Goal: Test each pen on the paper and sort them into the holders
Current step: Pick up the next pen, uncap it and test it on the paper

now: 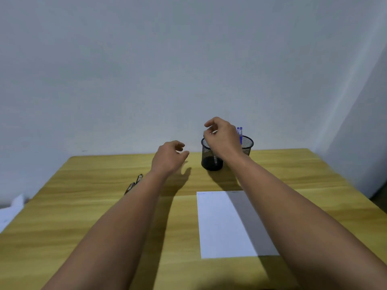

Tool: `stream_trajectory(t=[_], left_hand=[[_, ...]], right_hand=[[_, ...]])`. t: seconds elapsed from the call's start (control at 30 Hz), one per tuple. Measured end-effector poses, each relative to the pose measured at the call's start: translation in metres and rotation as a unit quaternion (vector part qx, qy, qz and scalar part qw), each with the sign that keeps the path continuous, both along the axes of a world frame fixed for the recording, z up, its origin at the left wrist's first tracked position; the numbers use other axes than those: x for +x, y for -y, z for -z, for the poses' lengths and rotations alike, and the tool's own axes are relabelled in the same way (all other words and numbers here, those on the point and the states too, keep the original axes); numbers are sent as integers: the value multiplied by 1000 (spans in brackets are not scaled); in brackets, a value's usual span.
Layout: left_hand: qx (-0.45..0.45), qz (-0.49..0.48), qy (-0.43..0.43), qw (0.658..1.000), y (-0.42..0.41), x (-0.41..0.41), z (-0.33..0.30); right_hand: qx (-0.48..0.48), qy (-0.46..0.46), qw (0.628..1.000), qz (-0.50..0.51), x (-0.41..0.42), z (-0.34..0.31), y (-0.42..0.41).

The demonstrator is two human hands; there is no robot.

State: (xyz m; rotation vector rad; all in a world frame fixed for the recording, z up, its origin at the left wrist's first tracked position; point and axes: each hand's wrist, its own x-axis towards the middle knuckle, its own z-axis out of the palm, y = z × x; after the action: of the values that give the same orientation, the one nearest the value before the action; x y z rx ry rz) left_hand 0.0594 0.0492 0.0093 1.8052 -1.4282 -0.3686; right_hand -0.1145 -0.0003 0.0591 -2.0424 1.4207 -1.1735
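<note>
While the right hand [223, 139] hovers over the mesh holder [247, 146] at centre right, fingers loosely curled, whether it pinches anything cannot be told. Blue pens [240, 133] stand in the holder behind it. Left hand [168, 156] at centre, relaxed, holding nothing. Two dark pens [134, 184] lie left of centre on the table [83, 206], part hidden by the forearm. Paper [217, 222] at lower centre. Pens judged light, stiff, smooth; likely to roll. Pinch mid-barrel
</note>
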Motion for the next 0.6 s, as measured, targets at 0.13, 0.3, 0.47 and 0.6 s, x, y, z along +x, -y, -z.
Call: stream_trajectory(t=[0.13, 0.3, 0.47, 0.6], left_hand=[[24, -46, 58, 997, -37, 49, -8], [88, -87, 143, 982, -85, 103, 6], [111, -86, 165, 976, -112, 127, 30], [100, -80, 141, 982, -119, 138, 45]], right_hand=[[36, -28, 997, -55, 27, 0, -29], [131, -109, 975, -142, 78, 27, -56], [194, -146, 952, -188, 130, 62, -79], [207, -201, 940, -182, 159, 75, -92]])
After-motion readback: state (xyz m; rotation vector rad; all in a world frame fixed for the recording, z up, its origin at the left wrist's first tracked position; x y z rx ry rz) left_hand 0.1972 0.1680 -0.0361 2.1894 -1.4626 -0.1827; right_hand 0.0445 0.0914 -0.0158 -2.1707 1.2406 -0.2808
